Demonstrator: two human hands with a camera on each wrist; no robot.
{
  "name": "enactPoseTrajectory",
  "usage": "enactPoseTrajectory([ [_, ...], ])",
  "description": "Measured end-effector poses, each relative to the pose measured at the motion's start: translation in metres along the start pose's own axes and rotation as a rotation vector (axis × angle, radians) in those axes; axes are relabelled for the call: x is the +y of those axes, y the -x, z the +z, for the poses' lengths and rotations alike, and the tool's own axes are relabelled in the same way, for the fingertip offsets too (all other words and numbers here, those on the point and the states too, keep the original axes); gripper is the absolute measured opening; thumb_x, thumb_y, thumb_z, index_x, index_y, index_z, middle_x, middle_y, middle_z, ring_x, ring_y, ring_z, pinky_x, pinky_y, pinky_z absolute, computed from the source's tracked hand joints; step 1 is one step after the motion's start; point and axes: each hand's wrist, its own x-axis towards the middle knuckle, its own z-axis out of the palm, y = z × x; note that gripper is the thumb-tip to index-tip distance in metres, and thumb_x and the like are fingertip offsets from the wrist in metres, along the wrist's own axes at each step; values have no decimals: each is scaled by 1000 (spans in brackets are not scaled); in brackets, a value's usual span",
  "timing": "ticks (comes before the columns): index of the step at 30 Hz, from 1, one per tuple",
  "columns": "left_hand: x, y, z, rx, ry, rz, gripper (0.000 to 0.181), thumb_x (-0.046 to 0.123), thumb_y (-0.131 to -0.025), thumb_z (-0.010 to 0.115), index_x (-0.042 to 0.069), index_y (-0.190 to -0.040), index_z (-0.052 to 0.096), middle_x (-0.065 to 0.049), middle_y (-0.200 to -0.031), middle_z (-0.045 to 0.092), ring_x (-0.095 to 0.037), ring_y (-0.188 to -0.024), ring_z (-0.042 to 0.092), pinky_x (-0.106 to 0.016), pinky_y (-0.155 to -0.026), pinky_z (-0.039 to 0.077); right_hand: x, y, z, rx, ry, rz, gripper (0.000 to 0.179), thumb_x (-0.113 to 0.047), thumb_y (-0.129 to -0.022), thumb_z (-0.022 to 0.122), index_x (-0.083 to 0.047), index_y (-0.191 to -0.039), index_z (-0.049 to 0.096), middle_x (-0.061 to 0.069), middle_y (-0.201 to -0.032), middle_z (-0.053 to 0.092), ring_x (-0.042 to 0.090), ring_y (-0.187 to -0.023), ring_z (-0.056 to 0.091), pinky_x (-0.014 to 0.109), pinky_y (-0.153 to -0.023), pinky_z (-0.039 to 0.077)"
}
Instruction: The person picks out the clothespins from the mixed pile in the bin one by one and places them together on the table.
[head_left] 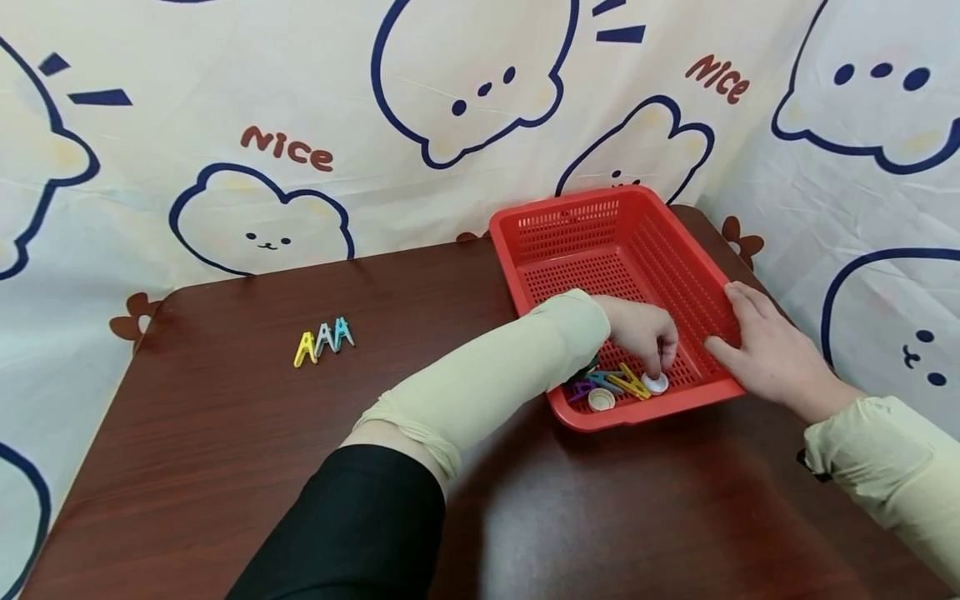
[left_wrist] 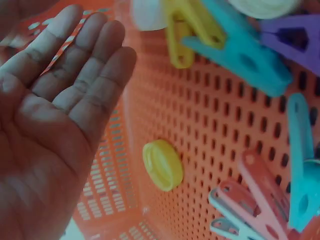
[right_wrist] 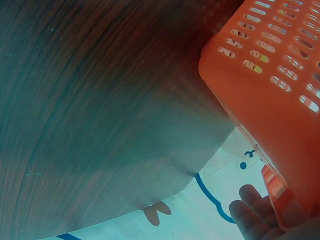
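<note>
My left hand (head_left: 643,333) reaches down into the red plastic basket (head_left: 686,279), fingertips right above a white bottle cap (head_left: 655,383). In the left wrist view its fingers (left_wrist: 102,65) are extended, with nothing between them. Beside the white cap lie a yellow clothespin (head_left: 635,382), a blue clothespin (head_left: 602,380), a purple clothespin (head_left: 582,390) and a cream cap (head_left: 602,400). The left wrist view also shows a yellow cap (left_wrist: 162,165) and a pink clothespin (left_wrist: 257,195). My right hand (head_left: 780,358) grips the basket's right rim, thumb inside.
Three clothespins, one yellow (head_left: 305,349), one grey (head_left: 324,339) and one light blue (head_left: 342,332), stand in a row on the left of the dark wooden table (head_left: 225,450). A patterned white cloth (head_left: 420,192) hangs behind the table and along its right side.
</note>
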Motion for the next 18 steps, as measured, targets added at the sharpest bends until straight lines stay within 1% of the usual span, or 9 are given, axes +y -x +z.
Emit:
enactPoseTrajectory([
  [2, 0, -5, 5, -32, -70, -12, 10, 7, -97, 70, 8, -106, 71, 1, -104, 64, -8, -91, 54, -21, -77, 46, 0, 0, 0, 3, 1, -1, 81, -24, -98, 60, 15, -155, 18, 38, -156, 21, 55, -133, 31, 75, -98, 39],
  [4, 0, -8, 9, -58, -121, -30, 10, 8, -97, 70, 10, -106, 71, 2, -106, 65, -8, -91, 54, -21, -76, 47, 0, 0, 1, 9, 3, -2, 80, -24, -98, 59, 15, -155, 19, 38, -156, 21, 55, -132, 32, 75, -98, 39],
  [6, 0, -10, 11, -71, -154, -49, 10, 9, -96, 71, 12, -106, 71, 3, -107, 65, -8, -92, 54, -21, -77, 47, 0, 0, 1, 15, 4, -4, 79, -24, -98, 59, 16, -155, 19, 38, -155, 22, 55, -132, 33, 75, -98, 40],
  [9, 1, -12, 13, -78, -174, -70, 9, 9, -96, 72, 13, -104, 70, 4, -108, 64, -8, -92, 53, -21, -77, 46, 0, 0, 1, 17, 1, -1, 80, -25, -98, 59, 15, -155, 19, 38, -155, 22, 55, -131, 34, 75, -97, 40],
  [14, 6, -9, 14, -89, -224, -89, 12, 8, -97, 72, 14, -106, 68, 5, -110, 62, -8, -92, 51, -22, -76, 44, -1, 1, 0, 15, 4, 1, 79, -25, -99, 58, 15, -155, 19, 38, -155, 22, 55, -132, 33, 75, -98, 39],
  [16, 10, -6, 16, -97, -267, -93, 10, 11, -98, 71, 16, -105, 66, 5, -109, 61, -9, -92, 51, -23, -76, 43, 0, 2, 0, 9, 4, 0, 79, -26, -100, 58, 15, -155, 18, 38, -156, 21, 55, -132, 32, 75, -99, 39],
  [18, 14, -2, 18, -108, -331, -95, 4, 17, -102, 67, 16, -105, 64, 5, -107, 60, -9, -92, 51, -23, -76, 42, 0, 2, 0, 3, 3, 1, 80, -26, -100, 58, 15, -155, 18, 38, -156, 21, 55, -133, 31, 75, -99, 38],
])
